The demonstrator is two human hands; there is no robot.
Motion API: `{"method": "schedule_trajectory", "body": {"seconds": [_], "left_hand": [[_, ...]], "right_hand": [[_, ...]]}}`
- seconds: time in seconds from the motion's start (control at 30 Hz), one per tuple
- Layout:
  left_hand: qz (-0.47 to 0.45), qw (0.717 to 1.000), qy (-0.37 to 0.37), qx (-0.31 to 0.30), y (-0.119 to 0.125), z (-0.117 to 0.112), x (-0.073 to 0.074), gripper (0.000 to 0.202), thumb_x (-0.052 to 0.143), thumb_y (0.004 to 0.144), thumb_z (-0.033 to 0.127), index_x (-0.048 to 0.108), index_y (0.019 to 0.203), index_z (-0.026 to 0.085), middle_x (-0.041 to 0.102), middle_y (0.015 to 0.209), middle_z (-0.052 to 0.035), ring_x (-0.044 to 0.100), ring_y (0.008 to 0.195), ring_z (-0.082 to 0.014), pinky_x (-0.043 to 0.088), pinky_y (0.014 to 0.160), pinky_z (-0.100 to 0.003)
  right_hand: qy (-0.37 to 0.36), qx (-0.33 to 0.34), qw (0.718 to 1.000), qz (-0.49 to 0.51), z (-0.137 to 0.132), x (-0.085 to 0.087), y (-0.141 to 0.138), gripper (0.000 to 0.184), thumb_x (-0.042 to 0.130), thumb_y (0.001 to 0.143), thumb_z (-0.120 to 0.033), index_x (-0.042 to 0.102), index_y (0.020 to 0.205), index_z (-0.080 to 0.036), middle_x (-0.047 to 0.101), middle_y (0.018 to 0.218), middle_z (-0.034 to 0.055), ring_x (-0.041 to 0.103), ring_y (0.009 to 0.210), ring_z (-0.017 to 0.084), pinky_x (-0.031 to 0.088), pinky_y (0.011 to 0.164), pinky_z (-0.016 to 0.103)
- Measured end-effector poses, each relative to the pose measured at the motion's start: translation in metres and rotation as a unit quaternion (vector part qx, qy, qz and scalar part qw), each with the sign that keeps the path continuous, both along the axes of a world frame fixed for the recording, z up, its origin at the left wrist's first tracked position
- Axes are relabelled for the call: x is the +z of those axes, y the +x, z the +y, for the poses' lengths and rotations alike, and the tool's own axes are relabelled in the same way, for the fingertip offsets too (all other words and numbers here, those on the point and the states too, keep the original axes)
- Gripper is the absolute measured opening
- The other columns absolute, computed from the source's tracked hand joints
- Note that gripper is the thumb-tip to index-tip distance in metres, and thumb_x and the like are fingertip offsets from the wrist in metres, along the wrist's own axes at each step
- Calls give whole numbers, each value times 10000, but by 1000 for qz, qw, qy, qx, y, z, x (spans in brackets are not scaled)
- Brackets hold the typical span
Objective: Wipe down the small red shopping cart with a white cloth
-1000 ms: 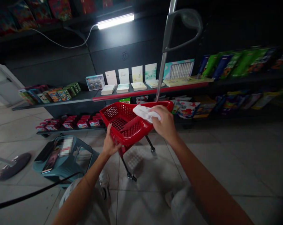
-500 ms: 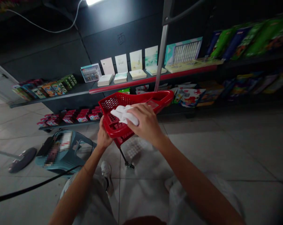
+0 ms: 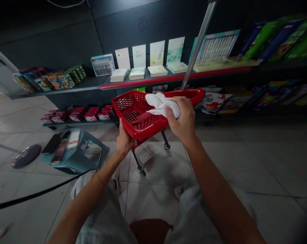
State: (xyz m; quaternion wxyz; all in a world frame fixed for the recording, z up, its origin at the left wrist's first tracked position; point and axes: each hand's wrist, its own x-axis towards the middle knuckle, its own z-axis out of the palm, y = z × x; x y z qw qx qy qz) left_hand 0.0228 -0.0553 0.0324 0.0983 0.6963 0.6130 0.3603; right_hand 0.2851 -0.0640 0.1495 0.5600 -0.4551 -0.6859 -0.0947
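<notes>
A small red shopping basket on wheels (image 3: 137,117) stands tilted on the tiled floor in front of me, its grey handle pole (image 3: 198,45) rising to the upper right. My left hand (image 3: 124,139) grips the basket's near left corner from below. My right hand (image 3: 182,118) is closed on a crumpled white cloth (image 3: 160,103), held over the basket's right rim.
A teal plastic stool (image 3: 76,152) lies on the floor to the left, with a black cable (image 3: 36,195) and a round fan base (image 3: 26,156) near it. Dark shelves (image 3: 168,79) behind the basket hold cards, boxes and colourful packets. Grey tiles extend to the right.
My right hand moved the cloth from the basket's left part to over its right rim. The basket tipped back toward level, and my view shifted down.
</notes>
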Motion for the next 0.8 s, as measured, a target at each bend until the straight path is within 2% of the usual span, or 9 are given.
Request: {"method": "schedule_trajectory", "body": {"seconds": [0.13, 0.33, 0.43, 0.63, 0.8], "left_hand": [[-11, 1000, -16, 16, 0, 0, 3, 1097, 660, 892, 390, -84, 1694, 310, 98, 1777, -112, 597, 1368, -406, 584, 1017, -526], [-18, 999, -29, 13, -1, -2, 8, 1099, 676, 894, 420, -62, 1698, 292, 115, 1772, -134, 564, 1399, -422, 574, 1032, -531], [-13, 999, -29, 1, -4, -2, 8, 1113, 691, 883, 411, -60, 1697, 301, 120, 1772, -138, 557, 1406, -422, 571, 1040, -531], [-2, 999, -6, -38, -9, 0, 7, 1068, 662, 889, 347, -26, 1701, 267, 67, 1777, -153, 440, 1505, -422, 534, 1098, -563], [-12, 999, 1, -48, -12, 1, 3, 1110, 692, 864, 332, -37, 1699, 272, 51, 1778, -159, 438, 1507, -421, 521, 1118, -570]], "right_hand": [[-1, 6, 1000, 1, -4, 2, -5, 205, 529, 996, -391, 624, 1100, -243, 673, 1096, 87, 603, 1058, 291, 457, 975, 450], [1, 6, 1000, 0, -9, 4, -6, 206, 524, 995, -378, 630, 1115, -247, 683, 1109, 87, 606, 1061, 284, 464, 972, 445], [8, 2, 1000, -1, -9, 4, -6, 209, 525, 997, -379, 628, 1123, -248, 689, 1118, 87, 611, 1070, 281, 468, 978, 443], [19, 0, 1000, 6, -9, 3, -8, 197, 525, 999, -370, 629, 1109, -245, 696, 1127, 91, 621, 1072, 282, 468, 986, 448], [27, 6, 1000, 9, -11, 4, -8, 190, 530, 996, -360, 631, 1105, -241, 699, 1129, 91, 624, 1074, 281, 469, 984, 443]]}}
